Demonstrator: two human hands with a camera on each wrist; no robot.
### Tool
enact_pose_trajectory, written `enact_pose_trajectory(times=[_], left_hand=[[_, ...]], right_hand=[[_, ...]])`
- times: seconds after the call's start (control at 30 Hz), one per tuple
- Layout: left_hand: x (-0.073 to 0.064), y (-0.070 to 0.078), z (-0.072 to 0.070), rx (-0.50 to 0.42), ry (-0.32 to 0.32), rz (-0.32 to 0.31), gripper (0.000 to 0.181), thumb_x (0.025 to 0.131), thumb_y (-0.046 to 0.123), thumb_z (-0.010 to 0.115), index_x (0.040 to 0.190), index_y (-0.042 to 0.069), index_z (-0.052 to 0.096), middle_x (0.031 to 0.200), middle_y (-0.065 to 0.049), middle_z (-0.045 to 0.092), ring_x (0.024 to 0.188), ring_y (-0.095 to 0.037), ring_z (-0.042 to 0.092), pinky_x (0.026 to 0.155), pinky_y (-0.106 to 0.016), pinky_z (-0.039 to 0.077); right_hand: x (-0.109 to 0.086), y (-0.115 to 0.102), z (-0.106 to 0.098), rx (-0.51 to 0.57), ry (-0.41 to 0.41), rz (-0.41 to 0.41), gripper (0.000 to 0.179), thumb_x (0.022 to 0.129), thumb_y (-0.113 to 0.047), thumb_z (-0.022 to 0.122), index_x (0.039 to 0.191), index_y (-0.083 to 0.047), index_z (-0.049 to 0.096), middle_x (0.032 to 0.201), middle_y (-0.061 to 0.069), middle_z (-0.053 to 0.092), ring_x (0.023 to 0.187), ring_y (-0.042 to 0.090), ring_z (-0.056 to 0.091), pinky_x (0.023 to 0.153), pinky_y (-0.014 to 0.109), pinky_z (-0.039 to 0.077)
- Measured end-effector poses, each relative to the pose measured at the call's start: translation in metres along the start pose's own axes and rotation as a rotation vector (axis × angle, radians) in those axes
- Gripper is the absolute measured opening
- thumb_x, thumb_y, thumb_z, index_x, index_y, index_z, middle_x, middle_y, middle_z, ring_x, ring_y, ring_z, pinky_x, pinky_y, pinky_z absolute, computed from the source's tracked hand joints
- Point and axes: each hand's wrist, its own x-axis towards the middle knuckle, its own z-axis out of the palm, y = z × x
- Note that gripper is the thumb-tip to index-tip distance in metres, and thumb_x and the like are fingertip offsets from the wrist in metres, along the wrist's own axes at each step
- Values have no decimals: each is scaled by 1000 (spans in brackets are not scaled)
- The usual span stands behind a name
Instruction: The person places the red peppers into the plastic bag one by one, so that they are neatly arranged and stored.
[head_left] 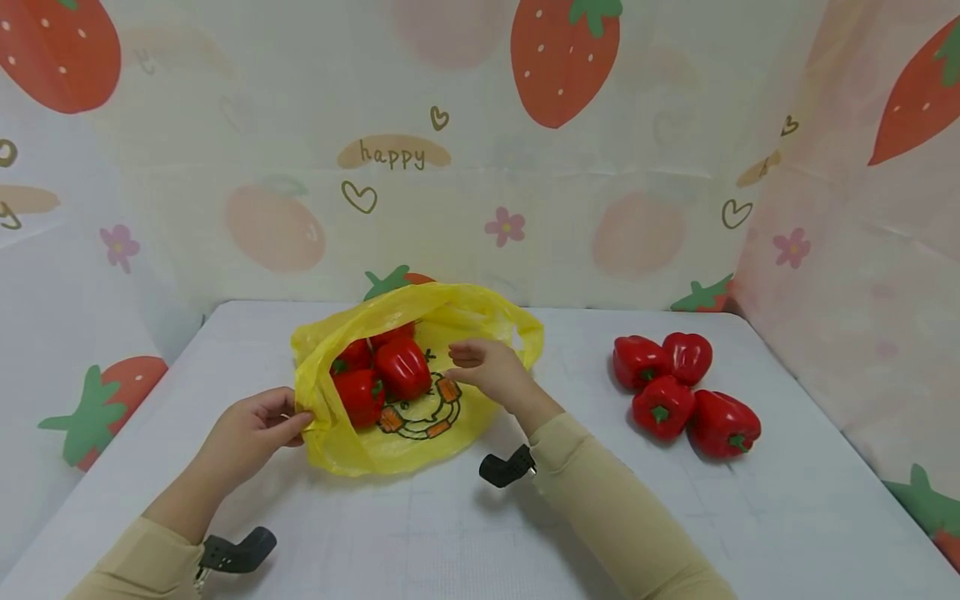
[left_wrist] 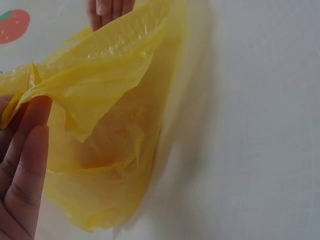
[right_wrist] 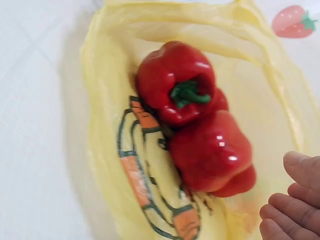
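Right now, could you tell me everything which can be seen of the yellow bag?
The yellow bag looks like thin, crinkled, see-through plastic, with a cartoon print in black and orange. It lies on the white table, mouth wide open toward the head camera. The left hand pinches its left edge. Red peppers rest inside. The right hand is at the mouth, not gripping the bag.

White tabletop (head_left: 420, 533) — strawberry-printed walls (head_left: 465, 108)

Peppers (head_left: 403, 368) inside bag (head_left: 467, 429), four more peppers (head_left: 663, 407) right, all on table (head_left: 390, 542)
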Motion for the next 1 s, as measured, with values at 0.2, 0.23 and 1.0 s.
enact_pose_trajectory(times=[0.2,0.23,1.0], left_hand=[[1,0,0,-1,-1,-4,34,86,35,62,105,7,59,98,-10,63,81,-18,63,70,-25,54],[1,0,0,0,-1,-5,34,86,35,62,105,7,59,98,-10,63,81,-18,63,70,-25,54],[0,2,0,-7,5,-8,32,87,33,62,105,6,59,99,-10,63,82,-18,63,70,-25,54]], right_hand=[[-7,0,-18,61,12,-8,43,80,-20,71,120,-11,58,122,7,59,110,17,56,93,32,46],[-9,0,-22,65,17,-9,43,80,-20,71,120,-11,59,121,8,59,109,17,56,93,33,46],[-67,7,-112,-2,116,26,40,82,-25,68,118,-14,56,117,6,61,107,18,58,89,35,48]])
